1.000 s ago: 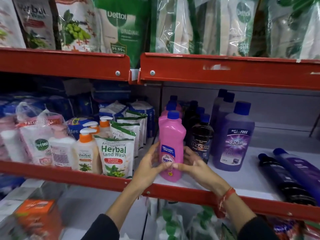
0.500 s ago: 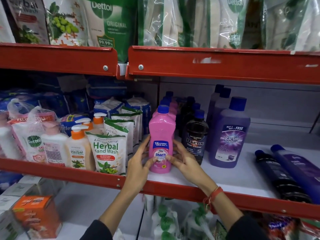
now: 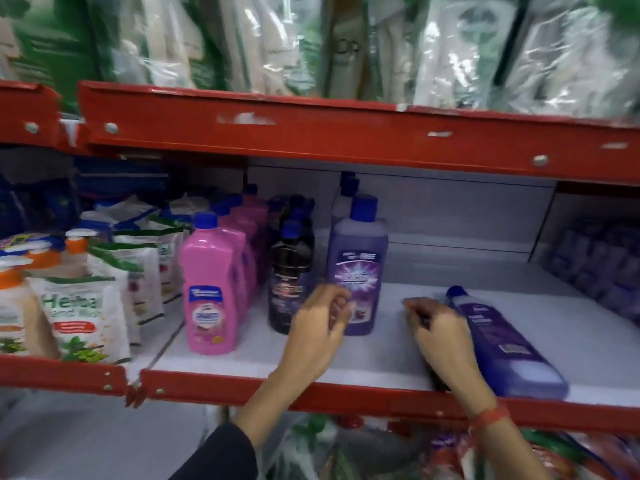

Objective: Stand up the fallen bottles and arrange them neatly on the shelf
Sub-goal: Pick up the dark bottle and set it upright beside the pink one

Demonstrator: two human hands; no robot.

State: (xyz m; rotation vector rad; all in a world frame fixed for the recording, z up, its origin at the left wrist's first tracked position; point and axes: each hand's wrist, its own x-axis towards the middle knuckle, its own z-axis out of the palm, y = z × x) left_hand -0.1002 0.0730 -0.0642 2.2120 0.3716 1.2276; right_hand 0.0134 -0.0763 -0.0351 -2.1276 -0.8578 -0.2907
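The pink bottle (image 3: 211, 289) stands upright at the front of its row on the white shelf (image 3: 377, 362). Beside it stand a black bottle (image 3: 289, 271) and a purple bottle (image 3: 358, 258), with more behind each. A purple bottle (image 3: 502, 344) lies on its side at the right, blue cap pointing back. Left of it lies a dark bottle (image 3: 437, 382), almost wholly hidden under my right hand (image 3: 441, 337), whose fingers curl down over it. My left hand (image 3: 317, 330) hovers empty in front of the black and purple upright bottles, fingers loosely curled.
Hand-wash pouches (image 3: 83, 320) and pump bottles (image 3: 14, 306) fill the shelf section to the left. A red shelf rail (image 3: 311, 140) runs overhead with refill packs above it. Purple packs (image 3: 602, 268) sit at the far right. Bare shelf shows behind the fallen bottles.
Both hands let go of the pink bottle, which stays upright, and moved right. My right hand came down onto the fallen dark bottle. The view swung right and is blurred.
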